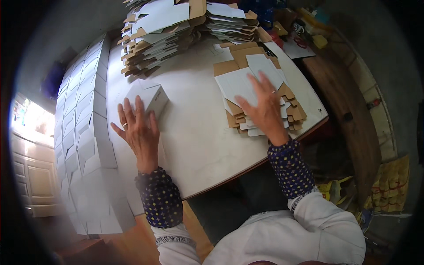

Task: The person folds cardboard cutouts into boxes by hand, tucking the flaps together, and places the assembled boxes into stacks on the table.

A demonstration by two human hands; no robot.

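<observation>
My left hand [139, 128] lies with spread fingers at the near side of a folded white box [155, 98] on the white table. Its fingertips overlap the box, but whether they press on it I cannot tell. To the right, my right hand [264, 106] is open over a pile of flat, unfolded cartons [234, 84], white on one face and brown on the other. The fingers are spread across the top carton, and nothing is gripped between them. Brown flaps stick out around the pile's edges.
A tall wall of stacked white boxes [81, 128] runs along the table's left edge. High stacks of flat cartons [161, 42] stand at the back. Beyond the right edge are a wooden plank [349, 106] and clutter, including a yellow bag [333, 190].
</observation>
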